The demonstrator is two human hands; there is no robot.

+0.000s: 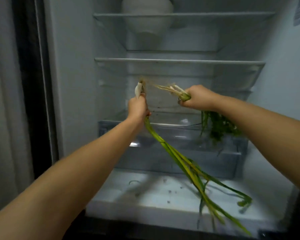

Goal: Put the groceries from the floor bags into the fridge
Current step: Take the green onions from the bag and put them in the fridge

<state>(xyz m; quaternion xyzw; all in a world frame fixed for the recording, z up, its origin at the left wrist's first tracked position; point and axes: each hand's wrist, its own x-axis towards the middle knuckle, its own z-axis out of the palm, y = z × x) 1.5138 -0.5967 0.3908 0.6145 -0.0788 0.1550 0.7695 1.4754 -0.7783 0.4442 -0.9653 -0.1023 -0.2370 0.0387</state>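
Observation:
I face the open fridge (76, 66). My left hand (138, 108) grips a bunch of spring onions (177, 158) near the white root end, which sticks up above my fist; the long green leaves hang down and to the right, over the fridge floor. My right hand (198, 97) grips a bunch of leafy green herbs (216, 127) by the stems, with pale roots pointing left and the leaves hanging below my wrist. Both hands are held up in front of the lowest glass shelf, above the clear drawer (163, 153).
Two glass shelves (178, 61) span the fridge above my hands. A white pot (146, 6) stands on the top one. The white fridge floor (145, 193) below the drawer carries a few dark specks. A dark door frame and a curtain lie at the left.

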